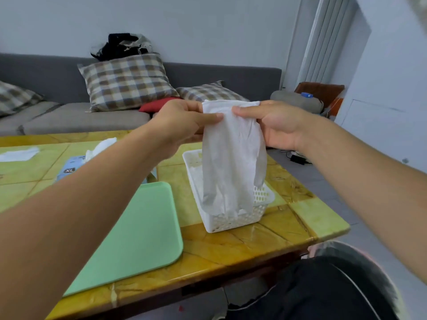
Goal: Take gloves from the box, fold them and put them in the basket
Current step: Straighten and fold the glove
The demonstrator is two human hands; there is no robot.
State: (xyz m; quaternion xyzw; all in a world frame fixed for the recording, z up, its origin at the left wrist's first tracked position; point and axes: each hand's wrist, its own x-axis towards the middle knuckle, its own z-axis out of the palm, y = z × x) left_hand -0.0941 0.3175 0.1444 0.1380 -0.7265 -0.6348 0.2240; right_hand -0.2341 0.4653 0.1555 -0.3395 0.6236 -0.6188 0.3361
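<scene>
A white disposable glove (232, 158) hangs in the air by its cuff, fingers pointing down. My left hand (184, 125) pinches the cuff's left corner and my right hand (275, 123) pinches its right corner. Directly below and behind the glove stands the white perforated basket (240, 218) on the table. The glove box (69, 168), blue with an XL mark, lies on the table to the left, with a glove (101, 146) sticking out of its top; my left forearm hides part of the box.
A mint-green tray (138, 234) lies on the yellow-green tiled table (288, 218) in front of the basket's left. Another white glove (19, 154) lies at the table's far left. A grey sofa with checked cushions (127, 82) stands behind. My knee is at the bottom right.
</scene>
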